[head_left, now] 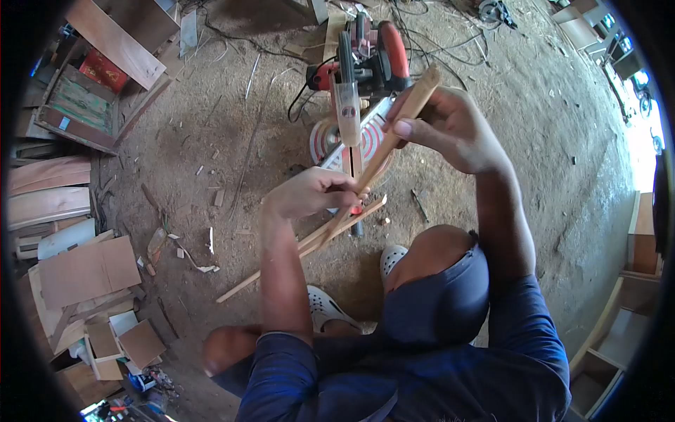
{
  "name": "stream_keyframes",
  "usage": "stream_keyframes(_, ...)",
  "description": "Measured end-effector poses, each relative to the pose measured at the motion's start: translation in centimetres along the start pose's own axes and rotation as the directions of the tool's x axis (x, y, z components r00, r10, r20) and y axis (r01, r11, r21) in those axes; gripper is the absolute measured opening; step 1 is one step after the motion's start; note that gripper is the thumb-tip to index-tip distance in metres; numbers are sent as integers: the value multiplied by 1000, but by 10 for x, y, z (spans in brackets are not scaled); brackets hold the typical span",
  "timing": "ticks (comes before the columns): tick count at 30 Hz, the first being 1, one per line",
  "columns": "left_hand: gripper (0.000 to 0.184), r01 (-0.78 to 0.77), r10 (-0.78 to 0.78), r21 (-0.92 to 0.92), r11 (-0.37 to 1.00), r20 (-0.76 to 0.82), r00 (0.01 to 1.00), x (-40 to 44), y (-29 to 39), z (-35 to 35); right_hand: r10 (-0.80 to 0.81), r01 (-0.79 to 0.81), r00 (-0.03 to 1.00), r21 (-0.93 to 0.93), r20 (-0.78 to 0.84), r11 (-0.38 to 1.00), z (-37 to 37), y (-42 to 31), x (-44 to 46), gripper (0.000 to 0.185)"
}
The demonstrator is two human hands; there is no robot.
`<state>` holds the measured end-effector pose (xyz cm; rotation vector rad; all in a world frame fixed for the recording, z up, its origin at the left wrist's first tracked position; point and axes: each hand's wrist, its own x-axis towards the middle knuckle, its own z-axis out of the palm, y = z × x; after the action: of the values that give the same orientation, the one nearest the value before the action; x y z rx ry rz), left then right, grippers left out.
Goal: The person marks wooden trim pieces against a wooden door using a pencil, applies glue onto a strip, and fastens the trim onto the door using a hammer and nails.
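Note:
A wooden strip point(380, 160) is held at a slant between both hands. My right hand point(450, 130) grips its upper part, thumb on top. My left hand point(313, 193) pinches the strip lower down, fingers closed round it. Just beyond the hands stands a red and black miter saw point(365, 70) with a clear guard and a round base point(327, 141). Other thin wooden strips point(242, 287) lie low beneath my left forearm, close to the ground.
Stacked boards and panels point(88, 274) line the left side. An open wooden box point(77, 105) sits at the upper left. Cables point(450, 49) run over the dirt floor behind the saw. Wooden frames point(619, 316) stand at the right. Offcuts litter the ground.

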<state>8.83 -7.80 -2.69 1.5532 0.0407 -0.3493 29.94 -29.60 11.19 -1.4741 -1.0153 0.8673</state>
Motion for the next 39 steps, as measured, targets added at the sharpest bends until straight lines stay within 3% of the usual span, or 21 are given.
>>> stream_keyframes(3, 58, 353, -392, 321, 879, 67, 917, 25, -32, 16, -25, 29, 1000, -238, 17, 971, -4, -16, -26, 31)
stream_keyframes(5, 77, 502, -624, 545, 671, 50, 780, 38, -89, 28, -135, 141, 990, -358, 41, 923, -3, -14, -45, 22)
stream_keyframes(6, 72, 614, -738, 604, 509, -61, 672, 45, -115, 39, -150, 155, 988, -396, 44, 905, -1, -17, -54, 21)
stream_keyframes(9, 67, 626, -576, 708, 328, -375, 726, 33, -139, 76, -139, 133, 990, -500, 26, 856, 7, -25, -69, 19)
stream_keyframes(12, 53, 637, -325, 679, 365, -548, 770, 31, -207, 97, -101, 56, 994, -557, -51, 829, 17, -22, -77, 28)
stream_keyframes(15, 52, 599, -244, 690, 407, -550, 799, 31, -240, 97, -61, -28, 989, -578, -135, 816, 31, -31, -80, 36)
stream_keyframes(18, 38, 536, -210, 709, 458, -500, 840, 31, -241, 96, -152, 6, 967, -574, -206, 819, 38, -22, -72, 36)
stream_keyframes(21, 29, 616, -538, 454, 644, -302, 787, 40, -160, 82, -294, 98, 930, -626, -218, 774, 30, 0, -63, 32)
stream_keyframes(25, 24, 485, -492, 114, 867, 33, 870, 69, -151, 60, -381, 115, 823, -533, -422, 839, 22, 23, -63, 25)
stream_keyframes(27, 22, 396, -400, 97, 913, 29, 916, 68, -100, 51, -407, 168, 748, -444, -524, 880, 15, 32, -64, 23)
stream_keyframes(28, 20, 346, -349, 94, 934, 26, 937, 66, -70, 48, -344, 146, 751, -366, -563, 919, 12, 30, -65, 25)
stream_keyframes(31, 19, 147, -172, -239, 960, -86, 981, 55, -1, 40, -414, 249, 669, -339, -618, 907, 7, 37, -64, 29)
stream_keyframes(32, 24, 51, -92, -195, 979, -205, 974, 53, 23, 42, -378, 247, 667, -288, -643, 925, 9, 32, -64, 31)
stream_keyframes(34, 38, -125, 84, -74, 989, -410, 908, 50, 54, 55, -307, 244, 739, -187, -599, 952, 15, 28, -64, 33)
stream_keyframes(36, 48, -338, 295, -29, 941, -425, 856, 62, 52, 73, -229, 217, 812, -86, -537, 972, 25, 20, -60, 35)
stream_keyframes(39, 53, -272, 253, -18, 962, -312, 916, 54, 72, 83, -209, 222, 882, -20, -422, 975, 31, 23, -48, 39)
